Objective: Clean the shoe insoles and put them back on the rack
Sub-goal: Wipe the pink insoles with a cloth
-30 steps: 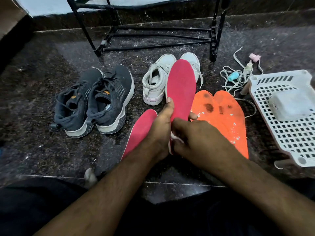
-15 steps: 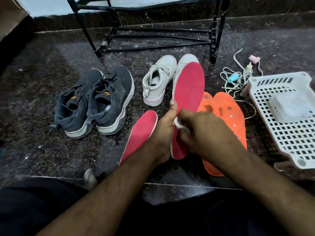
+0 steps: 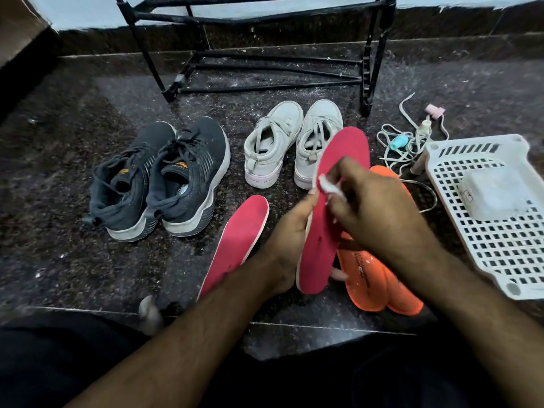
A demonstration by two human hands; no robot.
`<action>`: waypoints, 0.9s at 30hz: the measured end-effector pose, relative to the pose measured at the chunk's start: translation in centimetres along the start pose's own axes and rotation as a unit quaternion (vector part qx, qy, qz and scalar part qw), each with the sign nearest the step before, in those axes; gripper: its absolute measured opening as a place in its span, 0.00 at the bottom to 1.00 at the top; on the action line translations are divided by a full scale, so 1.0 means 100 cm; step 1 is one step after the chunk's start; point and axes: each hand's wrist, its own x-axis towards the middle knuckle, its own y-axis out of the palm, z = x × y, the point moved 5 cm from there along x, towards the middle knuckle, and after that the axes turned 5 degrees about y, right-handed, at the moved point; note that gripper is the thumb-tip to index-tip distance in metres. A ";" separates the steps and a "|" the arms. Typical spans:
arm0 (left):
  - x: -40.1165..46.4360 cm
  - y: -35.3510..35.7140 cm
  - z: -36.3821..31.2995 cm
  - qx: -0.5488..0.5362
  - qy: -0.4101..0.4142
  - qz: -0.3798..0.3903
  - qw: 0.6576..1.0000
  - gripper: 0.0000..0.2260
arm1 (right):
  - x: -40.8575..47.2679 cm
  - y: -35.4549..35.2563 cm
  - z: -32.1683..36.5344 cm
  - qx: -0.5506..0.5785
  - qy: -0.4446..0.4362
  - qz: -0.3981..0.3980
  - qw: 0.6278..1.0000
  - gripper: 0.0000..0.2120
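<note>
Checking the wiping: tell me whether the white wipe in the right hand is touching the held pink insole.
Touching. The head view shows the right hand pinching the white wipe flat against the pink insole, no gap between them, while the left hand grips the insole's edge.

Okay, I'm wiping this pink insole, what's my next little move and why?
Probably draw the white wipe down toward the heel: the right hand pinches it at mid-length of the held pink insole, and dark specks show lower down, where the left hand grips it.
</note>
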 end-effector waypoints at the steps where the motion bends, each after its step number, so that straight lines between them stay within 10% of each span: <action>1: 0.000 -0.001 -0.005 -0.043 0.013 -0.016 0.999 0.23 | -0.007 0.009 0.008 0.006 -0.018 0.032 0.999 0.09; 7: 0.006 -0.027 -0.011 -0.050 0.039 -0.093 0.994 0.37 | -0.038 0.046 0.032 -0.028 -0.088 0.187 0.978 0.11; 17: 0.001 -0.001 0.008 0.022 -0.033 0.023 0.999 0.32 | 0.010 -0.004 -0.010 -0.045 -0.015 -0.033 0.998 0.05; 27: 0.005 -0.023 -0.008 -0.038 0.022 -0.088 0.995 0.37 | -0.034 0.040 0.029 -0.056 -0.084 0.175 0.979 0.07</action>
